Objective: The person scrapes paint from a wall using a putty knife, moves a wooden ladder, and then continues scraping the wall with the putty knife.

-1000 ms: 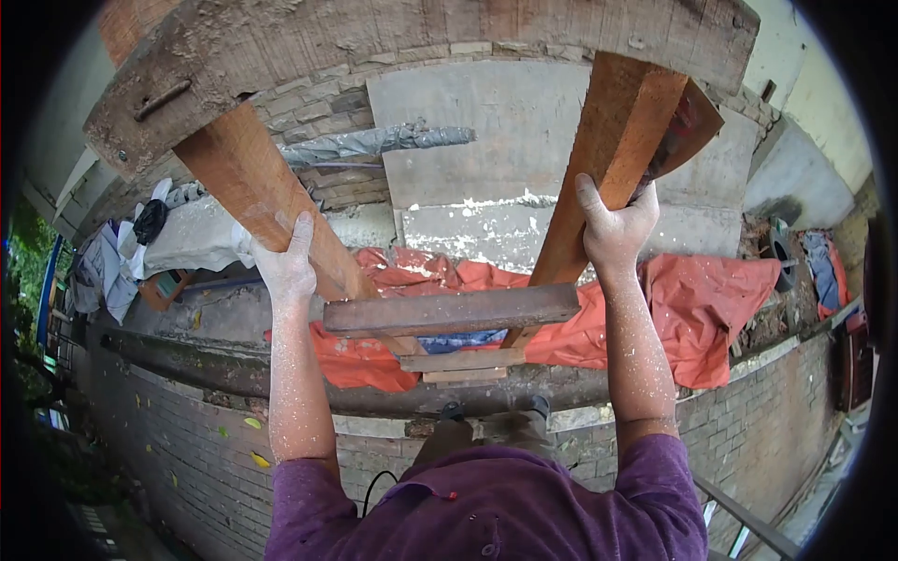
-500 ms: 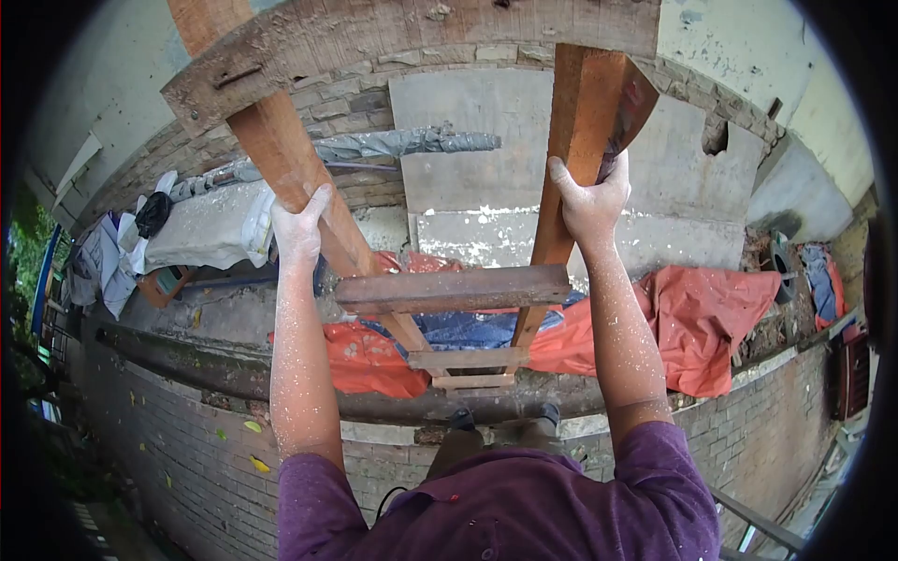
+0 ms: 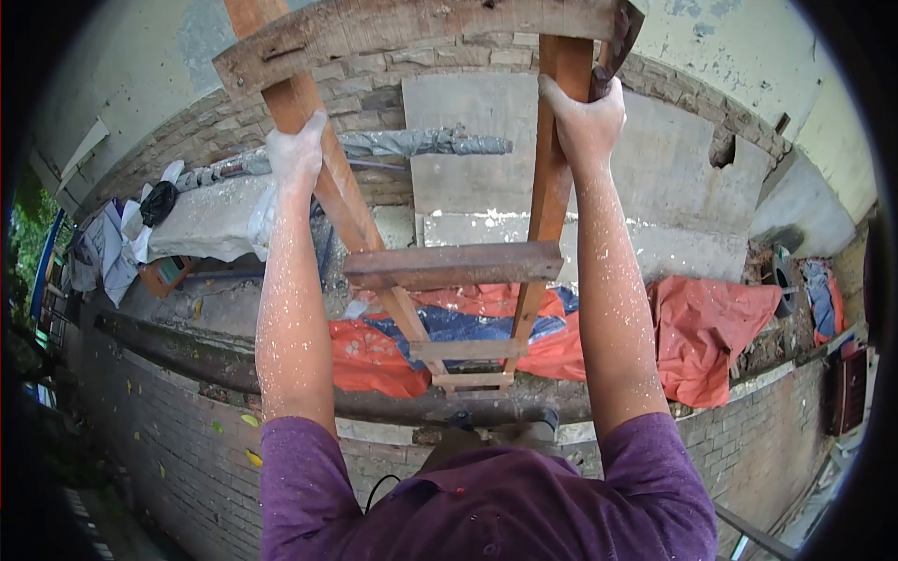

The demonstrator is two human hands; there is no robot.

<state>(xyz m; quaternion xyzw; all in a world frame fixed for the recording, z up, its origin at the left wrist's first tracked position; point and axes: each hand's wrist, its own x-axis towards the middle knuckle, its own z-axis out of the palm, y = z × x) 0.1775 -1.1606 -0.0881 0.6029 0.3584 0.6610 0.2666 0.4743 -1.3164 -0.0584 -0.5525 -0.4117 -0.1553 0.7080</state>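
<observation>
I look down a wooden ladder (image 3: 453,265) from high on it. My left hand (image 3: 296,153), dusted white, grips the left side rail (image 3: 348,217). My right hand (image 3: 583,118) is wrapped around the right side rail (image 3: 545,201) near the top rung (image 3: 421,26). Both arms are stretched up and speckled with white dust. Below my purple shirt, my shoes (image 3: 547,418) stand on a low rung near the ladder's foot.
An orange tarp (image 3: 702,323) and a blue sheet (image 3: 468,324) lie on the ground by a brick wall (image 3: 374,89). Grey slabs (image 3: 486,159) lean against that wall. A white sack (image 3: 201,220) and a wrapped grey bundle (image 3: 421,143) lie at left. A brick pavement (image 3: 178,421) runs below.
The view has tilted and dropped relative to the ladder: the top rung and rails have shifted up and right in the frame, and both arms have stretched out longer. Both hands keep their grip on the rails.
</observation>
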